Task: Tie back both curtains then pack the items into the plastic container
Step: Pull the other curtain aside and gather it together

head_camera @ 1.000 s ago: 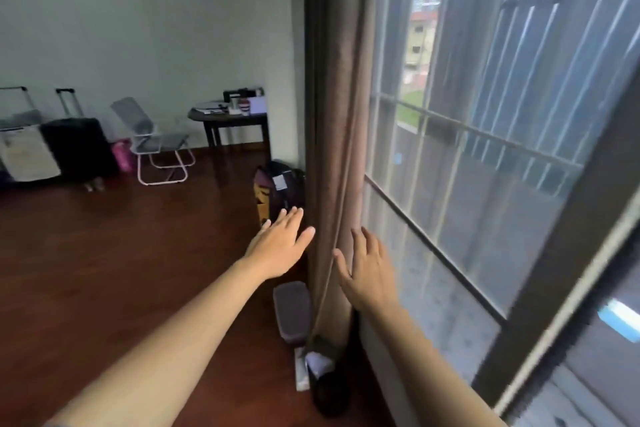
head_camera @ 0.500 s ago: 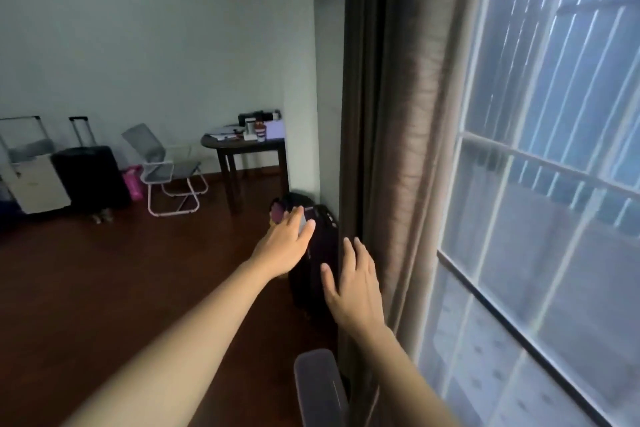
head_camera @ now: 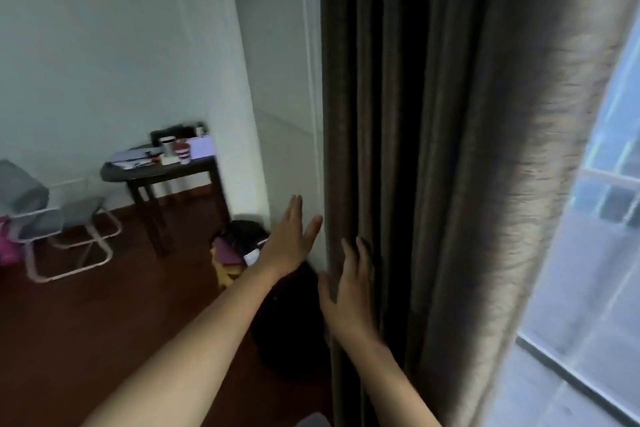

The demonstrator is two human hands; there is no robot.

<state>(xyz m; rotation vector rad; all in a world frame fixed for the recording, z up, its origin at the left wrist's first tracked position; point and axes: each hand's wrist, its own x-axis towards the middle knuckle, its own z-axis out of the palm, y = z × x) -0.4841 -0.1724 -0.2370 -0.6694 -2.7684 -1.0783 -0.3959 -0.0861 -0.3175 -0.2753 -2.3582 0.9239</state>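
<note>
Head view, right hand point(head_camera: 349, 291) lying flat and open-fingered against the brown curtain point(head_camera: 433, 166), left hand point(head_camera: 289, 246) reaching open just beside it, seemingly empty.

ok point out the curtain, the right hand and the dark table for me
curtain point(head_camera: 485, 149): head view, on the lit brown folds beside the window
right hand point(head_camera: 349, 298): head view, on the back of the hand
dark table point(head_camera: 156, 172): head view, on the bare front edge of its top

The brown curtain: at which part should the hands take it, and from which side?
Take the curtain at its left edge, where the right hand already lies flat. The left hand probably comes from the wall side, since the folds hang bunched and vertical, easy to encircle.
</note>
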